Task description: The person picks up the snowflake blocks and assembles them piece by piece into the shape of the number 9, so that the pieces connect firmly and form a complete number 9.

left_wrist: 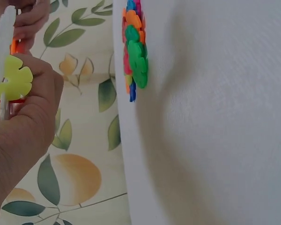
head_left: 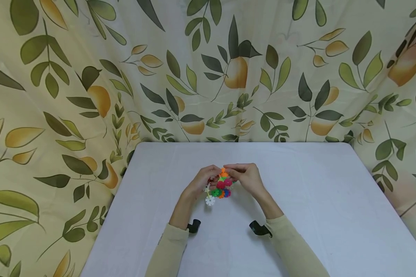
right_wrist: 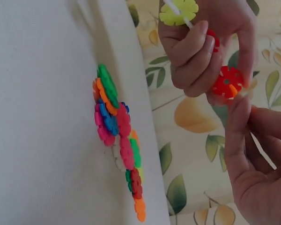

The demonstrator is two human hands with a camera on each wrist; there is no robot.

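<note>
My left hand [head_left: 202,180] curls round several linked plastic flower discs. Among them are a yellow disc [left_wrist: 16,79] and a white disc [left_wrist: 3,44], joined at their slots. A red disc [right_wrist: 225,80] stands out from the left fingers toward my right hand [head_left: 248,179]. An orange flower disc [right_wrist: 232,90], seen only in small part, meets that red disc, and my right thumb and fingertips pinch it. The fingers hide most of it. On the table below the hands lies a heap of loose flower discs [right_wrist: 126,152] in green, orange, blue, pink and red.
A white cloth covers the table [head_left: 298,184]. Behind it and at the sides hangs a curtain [head_left: 180,69] printed with leaves and fruit. Each wrist carries a black camera; the right camera [head_left: 260,228] sits near the sleeve cuff.
</note>
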